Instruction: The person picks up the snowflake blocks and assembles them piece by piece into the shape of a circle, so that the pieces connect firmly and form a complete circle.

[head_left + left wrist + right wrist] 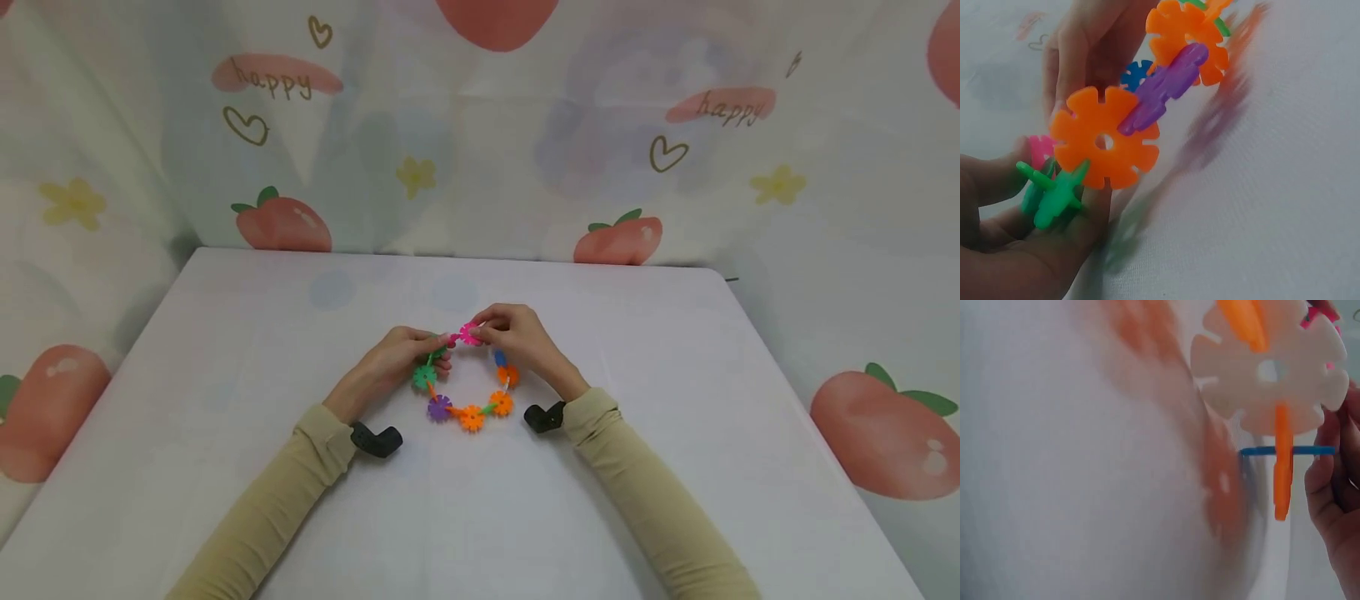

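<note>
Slotted plastic flower discs are joined in a curved chain between the hands. My left hand [401, 354] grips the chain at a green disc [1057, 203] beside a pink piece. A bright pink disc [469, 334] is pinched between my right hand's [517, 333] thumb and fingers. Down the left side come a green disc [424, 377] and a purple disc [439, 408], then orange discs [472, 418] along the near side. A white disc [1235, 369] joins orange discs in the right wrist view. A blue disc [1314, 450] crosses an orange one close to the right hand. Fingers hide whether blue and pink connect.
The chain is over a white-covered table [225, 400]. A patterned cloth backdrop [480, 150] stands behind the table's far edge and along both sides. Black wrist cameras [377, 440] sit at both beige sleeves [645, 492].
</note>
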Demonstrator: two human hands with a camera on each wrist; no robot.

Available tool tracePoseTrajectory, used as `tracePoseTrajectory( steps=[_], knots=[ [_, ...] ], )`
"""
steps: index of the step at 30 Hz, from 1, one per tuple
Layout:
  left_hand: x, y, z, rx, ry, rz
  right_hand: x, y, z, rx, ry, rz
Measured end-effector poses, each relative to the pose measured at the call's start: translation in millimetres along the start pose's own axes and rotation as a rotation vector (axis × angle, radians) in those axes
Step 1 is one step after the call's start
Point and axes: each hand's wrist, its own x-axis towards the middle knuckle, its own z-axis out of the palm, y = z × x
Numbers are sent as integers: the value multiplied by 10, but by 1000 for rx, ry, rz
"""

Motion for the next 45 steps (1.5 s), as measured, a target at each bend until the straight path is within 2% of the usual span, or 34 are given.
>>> tracePoseTrajectory(
  steps=[4,8,13,20,28,33,38,42,45],
  knots=[
    [-11,-16,26,16,24,5,-5,8,36,62,-9,-19],
    [-11,-19,58,11,37,-4,-9,23,26,76,-27,-11],
    [-16,-30,74,5,22,-6,-27,69,27,72,-34,9],
    [-12,-50,83,14,11,14,-38,58,72,125,-46,-29],
    [-35,-50,120,80,-9,20,-51,58,68,114,-57,-27],
    [-78,-44,73,97,-66,27,-147,59,-9,-40,-40,14],
    [-82,-24,48,76,-77,19,-351,67,-172,-230,-26,58],
    [-59,0,37,71,-65,29,-496,98,-261,-282,-78,50],
    [-41,8,34,71,-48,38,-525,147,-236,-282,-81,-11]
  ],
)
